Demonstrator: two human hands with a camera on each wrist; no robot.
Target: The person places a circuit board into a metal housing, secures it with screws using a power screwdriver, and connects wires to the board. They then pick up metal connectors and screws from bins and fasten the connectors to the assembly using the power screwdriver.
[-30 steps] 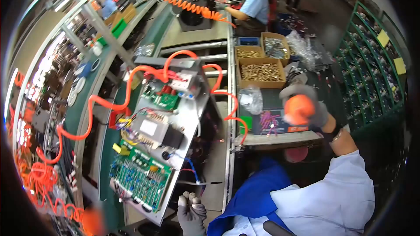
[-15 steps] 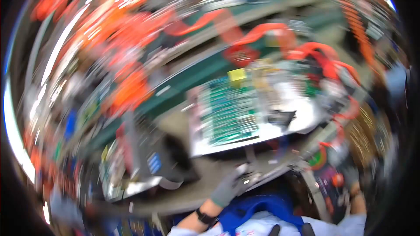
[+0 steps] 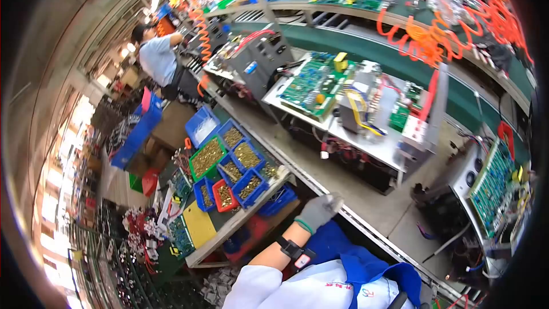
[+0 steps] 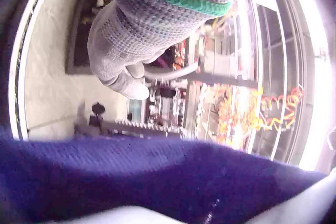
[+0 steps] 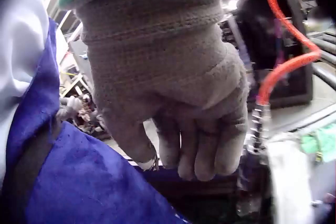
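On the workline (image 3: 286, 144), a silvery chassis (image 3: 372, 147) bears green circuit boards (image 3: 306, 86); both hands (image 4: 118, 53) (image 5: 181, 98) hang loosely curled.

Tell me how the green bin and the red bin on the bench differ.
The green bin is plainly larger; the red bin is smaller.
The red bin sits nearer the bench's pale edge beside the worker, while the green bin sits farther back from it.
Both are open-topped and hold many small brass-coloured parts.
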